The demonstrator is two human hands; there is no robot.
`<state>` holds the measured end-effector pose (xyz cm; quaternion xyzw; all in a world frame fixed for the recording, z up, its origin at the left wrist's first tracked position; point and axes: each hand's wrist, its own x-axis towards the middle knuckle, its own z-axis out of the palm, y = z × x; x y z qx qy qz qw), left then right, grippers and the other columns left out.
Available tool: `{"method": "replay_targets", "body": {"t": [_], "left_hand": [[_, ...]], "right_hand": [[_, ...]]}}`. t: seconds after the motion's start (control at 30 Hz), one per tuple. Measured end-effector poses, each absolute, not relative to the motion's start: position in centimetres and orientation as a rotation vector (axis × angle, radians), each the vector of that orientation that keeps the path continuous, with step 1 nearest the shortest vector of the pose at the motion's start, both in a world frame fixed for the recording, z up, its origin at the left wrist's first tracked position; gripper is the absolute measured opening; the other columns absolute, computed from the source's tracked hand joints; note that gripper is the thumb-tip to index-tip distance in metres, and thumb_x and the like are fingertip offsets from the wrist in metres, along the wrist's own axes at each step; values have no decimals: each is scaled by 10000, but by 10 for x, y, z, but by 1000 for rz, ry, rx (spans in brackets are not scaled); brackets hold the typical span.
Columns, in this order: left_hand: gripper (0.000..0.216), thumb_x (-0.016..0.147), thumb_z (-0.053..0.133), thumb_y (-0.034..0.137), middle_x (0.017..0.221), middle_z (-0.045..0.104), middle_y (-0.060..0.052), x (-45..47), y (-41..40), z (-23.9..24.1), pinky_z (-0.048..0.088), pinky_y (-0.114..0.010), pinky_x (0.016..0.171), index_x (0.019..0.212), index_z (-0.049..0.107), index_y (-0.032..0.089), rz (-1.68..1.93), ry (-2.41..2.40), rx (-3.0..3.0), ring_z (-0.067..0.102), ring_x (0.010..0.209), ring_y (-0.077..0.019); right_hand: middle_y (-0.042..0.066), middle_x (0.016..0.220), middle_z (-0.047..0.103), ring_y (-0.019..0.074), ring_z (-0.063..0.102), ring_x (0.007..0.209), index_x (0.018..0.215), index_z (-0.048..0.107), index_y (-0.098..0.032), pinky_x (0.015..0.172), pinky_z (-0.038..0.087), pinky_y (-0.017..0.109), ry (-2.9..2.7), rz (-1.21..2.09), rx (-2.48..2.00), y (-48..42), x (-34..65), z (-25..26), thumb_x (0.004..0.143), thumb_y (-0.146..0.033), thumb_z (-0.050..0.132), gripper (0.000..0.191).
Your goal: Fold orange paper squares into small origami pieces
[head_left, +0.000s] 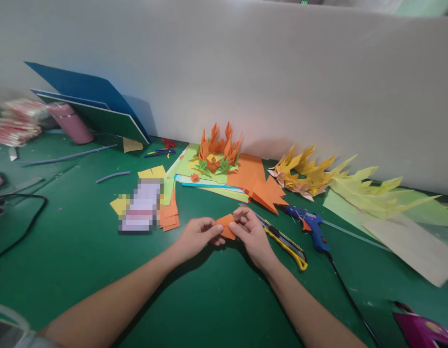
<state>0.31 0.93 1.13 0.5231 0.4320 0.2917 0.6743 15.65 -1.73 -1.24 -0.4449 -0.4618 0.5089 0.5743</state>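
A small piece of orange paper (pixel 227 226) is pinched between my two hands just above the green table. My left hand (pixel 202 233) grips its left edge between thumb and fingers. On the right edge, the thumb and fingers of my right hand (pixel 251 233) are closed on the same paper. A yellow utility knife (pixel 287 244) lies close to my right hand. Orange paper squares (pixel 169 218) are stacked left of my left hand. Beyond both hands stands an orange folded-paper crown (pixel 219 147) with green leaves.
A blue glue gun (pixel 311 226) with a black cord lies at right, before yellow paper crowns (pixel 306 174). Left are a blurred-out phone-like object (pixel 142 205), a pink bottle (pixel 72 124) and leaning boards (pixel 97 108). A magenta tool (pixel 423 328) sits at the lower right.
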Motion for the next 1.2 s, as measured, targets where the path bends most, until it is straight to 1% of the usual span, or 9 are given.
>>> {"method": "replay_targets", "body": {"t": [0.13, 0.27, 0.4, 0.5, 0.7, 0.83, 0.93, 1.07, 1.2], "left_hand": [[298, 633, 727, 396, 547, 667, -9, 4, 9, 14, 506, -259, 589, 639, 577, 138, 700, 1024, 1110, 624, 513, -121], [238, 656, 722, 344, 543, 668, -11, 3, 9, 14, 507, -251, 568, 651, 616, 130, 731, 1058, 1111, 631, 518, -127], [257, 632, 733, 360, 533, 665, -11, 3, 9, 13, 501, -241, 553, 665, 636, 125, 736, 1075, 1087, 629, 518, -126], [308, 597, 744, 406, 534, 660, -8, 2, 10, 14, 494, -239, 560, 644, 629, 124, 717, 1058, 1092, 613, 508, -116], [385, 599, 712, 492, 595, 668, -23, -1, 10, 15, 490, -256, 613, 674, 618, 126, 649, 964, 1189, 625, 575, -128], [381, 616, 691, 498, 571, 645, -11, 1, 9, 14, 478, -256, 584, 646, 592, 132, 658, 1012, 1241, 610, 550, -129], [338, 659, 664, 467, 557, 636, -5, 1, 9, 12, 466, -253, 575, 643, 591, 137, 678, 1049, 1302, 598, 537, -126], [294, 692, 645, 426, 581, 652, -16, 1, 9, 9, 476, -259, 583, 692, 607, 134, 693, 1056, 1312, 605, 543, -128], [263, 701, 650, 393, 594, 666, -20, 1, 10, 6, 492, -259, 596, 718, 624, 132, 673, 1050, 1281, 619, 554, -128]], "right_hand": [[-33, 766, 513, 116, 535, 696, 918, 474, -247, 656, 453, 240, -1038, 1198, -1050, -18, 157, -13, 701, -388, 663, 321], [-28, 778, 538, 126, 558, 711, 925, 468, -254, 660, 469, 250, -1055, 1221, -1008, -19, 156, -13, 664, -378, 708, 376], [-19, 780, 553, 131, 573, 719, 932, 481, -249, 660, 478, 256, -1074, 1171, -992, -20, 157, -13, 696, -395, 685, 344], [-11, 805, 580, 143, 596, 749, 967, 468, -251, 679, 483, 265, -1111, 1176, -994, -22, 157, -13, 672, -363, 713, 399], [-25, 747, 581, 123, 577, 680, 875, 487, -237, 623, 472, 233, -1181, 1123, -1039, -22, 155, -12, 697, -299, 676, 268], [-34, 676, 558, 119, 543, 601, 797, 517, -220, 559, 456, 228, -1236, 1071, -1087, -21, 153, -10, 690, -285, 663, 192], [-3, 703, 596, 136, 565, 632, 776, 579, -203, 592, 471, 253, -1297, 985, -1136, -21, 154, -10, 732, -290, 610, 103], [43, 794, 659, 173, 617, 724, 811, 630, -192, 664, 501, 294, -1357, 934, -1172, -23, 155, -11, 753, -290, 580, 124], [32, 736, 652, 169, 613, 682, 757, 622, -191, 646, 495, 289, -1389, 909, -1221, -23, 155, -11, 758, -276, 576, 97]]}}
